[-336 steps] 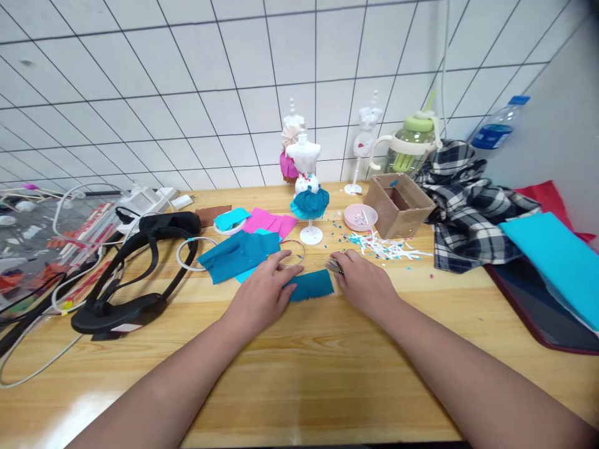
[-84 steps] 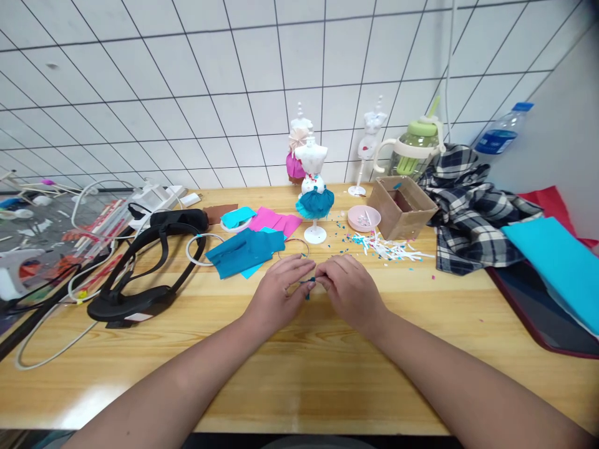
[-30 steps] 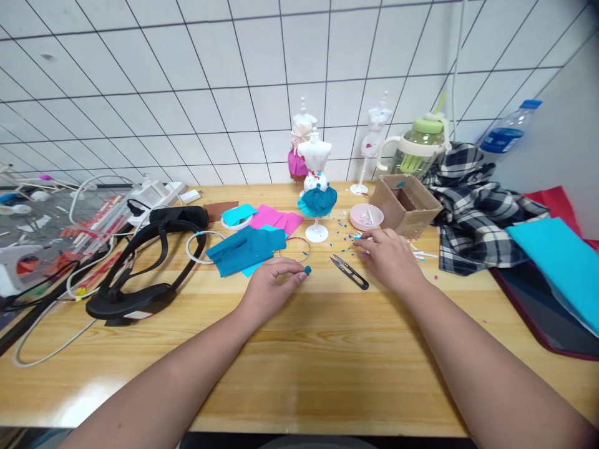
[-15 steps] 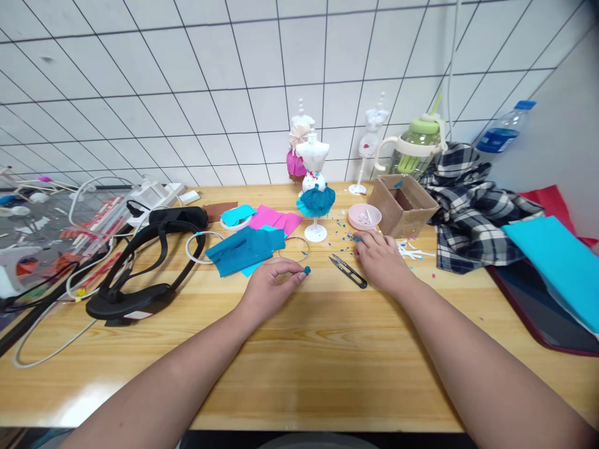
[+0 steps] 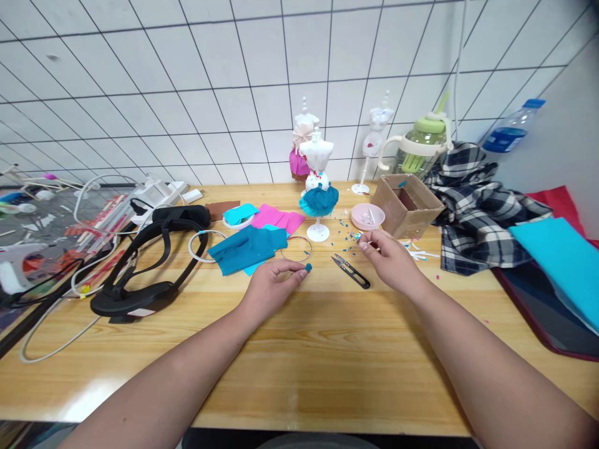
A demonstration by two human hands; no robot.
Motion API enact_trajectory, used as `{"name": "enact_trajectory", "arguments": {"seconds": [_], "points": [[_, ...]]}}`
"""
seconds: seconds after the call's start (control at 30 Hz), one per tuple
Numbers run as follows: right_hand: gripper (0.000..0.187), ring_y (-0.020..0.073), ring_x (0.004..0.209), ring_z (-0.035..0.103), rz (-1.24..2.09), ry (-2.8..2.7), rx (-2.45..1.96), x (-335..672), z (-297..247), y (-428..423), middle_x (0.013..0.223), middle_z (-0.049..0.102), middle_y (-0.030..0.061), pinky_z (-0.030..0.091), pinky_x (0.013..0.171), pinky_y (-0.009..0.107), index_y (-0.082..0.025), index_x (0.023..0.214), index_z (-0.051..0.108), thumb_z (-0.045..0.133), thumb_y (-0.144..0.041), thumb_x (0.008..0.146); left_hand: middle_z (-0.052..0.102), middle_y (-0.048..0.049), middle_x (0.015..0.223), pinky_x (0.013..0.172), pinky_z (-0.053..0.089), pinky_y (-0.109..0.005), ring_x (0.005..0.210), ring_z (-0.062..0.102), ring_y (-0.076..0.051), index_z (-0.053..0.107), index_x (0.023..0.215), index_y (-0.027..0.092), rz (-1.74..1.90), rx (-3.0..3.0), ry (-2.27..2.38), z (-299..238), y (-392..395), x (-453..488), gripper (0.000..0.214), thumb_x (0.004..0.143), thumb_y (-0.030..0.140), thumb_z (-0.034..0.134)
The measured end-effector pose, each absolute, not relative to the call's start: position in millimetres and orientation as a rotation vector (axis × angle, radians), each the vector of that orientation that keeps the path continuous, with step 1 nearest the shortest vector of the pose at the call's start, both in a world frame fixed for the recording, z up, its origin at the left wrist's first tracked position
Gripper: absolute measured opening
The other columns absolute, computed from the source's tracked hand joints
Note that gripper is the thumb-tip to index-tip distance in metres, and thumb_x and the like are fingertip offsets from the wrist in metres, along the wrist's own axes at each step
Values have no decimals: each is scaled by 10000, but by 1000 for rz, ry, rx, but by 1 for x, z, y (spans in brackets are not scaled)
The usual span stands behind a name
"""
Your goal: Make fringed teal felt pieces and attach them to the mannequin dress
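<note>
My left hand [image 5: 276, 287] pinches a small teal ball [image 5: 308, 267] between thumb and fingertips, just above the table. My right hand [image 5: 390, 257] is closed in a pinch over scattered teal scraps [image 5: 347, 237]; a tiny pale-blue bit shows at its fingertips, too small to name. Between the hands lies a pair of black-handled thread snips [image 5: 352, 272]. Behind them stands a small white dress form [image 5: 317, 153] wearing a ruffled teal skirt [image 5: 319, 201]. A pink dish [image 5: 368, 216] with small white pieces sits beyond my right hand.
Teal sheet material [image 5: 248, 248] and pink sheet material [image 5: 278, 218] lie left of the form. A black headset [image 5: 135, 302] and cables sit further left. On the right are a cardboard box [image 5: 397, 209], a lidded jug [image 5: 423, 146] and checked cloth [image 5: 472, 206]. Two more forms stand behind.
My right hand has turned and lifted a little from the scraps, its fingers drawing into a pinch. The left hand keeps its hold on the teal ball. The view has shifted slightly.
</note>
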State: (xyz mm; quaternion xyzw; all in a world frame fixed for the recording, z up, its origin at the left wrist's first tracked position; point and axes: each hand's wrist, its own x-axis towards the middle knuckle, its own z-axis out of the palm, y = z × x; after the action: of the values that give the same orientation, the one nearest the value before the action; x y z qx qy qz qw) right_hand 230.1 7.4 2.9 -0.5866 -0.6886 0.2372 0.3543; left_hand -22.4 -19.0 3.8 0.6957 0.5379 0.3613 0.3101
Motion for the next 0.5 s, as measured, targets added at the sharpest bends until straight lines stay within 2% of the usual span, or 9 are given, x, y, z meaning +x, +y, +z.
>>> {"name": "enact_trajectory", "arguments": {"seconds": [0.07, 0.1, 0.17, 0.23, 0.3, 0.37, 0.43, 0.5], "points": [[272, 137, 591, 443, 1219, -1510, -1410, 212, 6, -5, 694, 541, 15, 352, 535, 251, -177, 877, 602, 478, -418, 855, 764, -51, 828, 713, 552, -308, 776, 702, -208, 746, 789, 188, 945, 1750, 1423, 4, -19, -21, 178, 757, 351, 681], [318, 122, 552, 416, 1448, -1364, -1358, 203, 8, -12, 686, 541, 18, 321, 491, 236, -168, 901, 623, 477, -445, 846, 764, -50, 813, 682, 552, -296, 755, 702, -205, 746, 785, 184, 943, 1712, 1411, 4, -18, -20, 181, 755, 350, 681], [317, 104, 580, 446, 1698, -1150, -1262, 187, 11, -25, 882, 607, 62, 304, 453, 213, -163, 898, 648, 522, -441, 811, 764, -45, 791, 641, 551, -277, 725, 702, -198, 745, 780, 181, 947, 1667, 1379, 4, -18, -19, 179, 753, 346, 681], [310, 95, 595, 459, 1814, -1085, -1221, 175, 12, -34, 1000, 612, 68, 289, 421, 201, -174, 875, 658, 534, -447, 794, 765, -42, 784, 637, 552, -271, 718, 703, -195, 744, 770, 179, 947, 1656, 1367, 5, -18, -18, 174, 750, 340, 680], [274, 93, 573, 437, 1818, -1118, -1244, 169, 11, -39, 849, 594, 26, 269, 398, 189, -195, 859, 642, 614, -445, 751, 766, -39, 781, 637, 555, -266, 717, 705, -193, 744, 760, 179, 931, 1664, 1368, 6, -19, -17, 167, 746, 333, 679], [282, 86, 516, 380, 1774, -1154, -1284, 165, 8, -40, 655, 501, -33, 251, 383, 184, -214, 831, 602, 689, -451, 705, 765, -33, 771, 627, 552, -260, 711, 705, -190, 743, 749, 184, 908, 1695, 1380, 8, -20, -15, 154, 744, 322, 676], [315, 75, 460, 319, 1715, -1159, -1311, 162, 5, -39, 560, 418, -69, 236, 373, 188, -221, 786, 556, 716, -473, 686, 763, -28, 768, 631, 548, -256, 711, 703, -186, 742, 737, 188, 895, 1748, 1399, 9, -22, -13, 135, 745, 303, 670], [341, 68, 427, 298, 1676, -1163, -1318, 160, 1, -39, 521, 401, -80, 228, 366, 197, -218, 746, 526, 712, -498, 687, 760, -23, 767, 650, 546, -258, 716, 700, -181, 742, 735, 193, 895, 1806, 1410, 11, -24, -11, 123, 752, 283, 661]]}}
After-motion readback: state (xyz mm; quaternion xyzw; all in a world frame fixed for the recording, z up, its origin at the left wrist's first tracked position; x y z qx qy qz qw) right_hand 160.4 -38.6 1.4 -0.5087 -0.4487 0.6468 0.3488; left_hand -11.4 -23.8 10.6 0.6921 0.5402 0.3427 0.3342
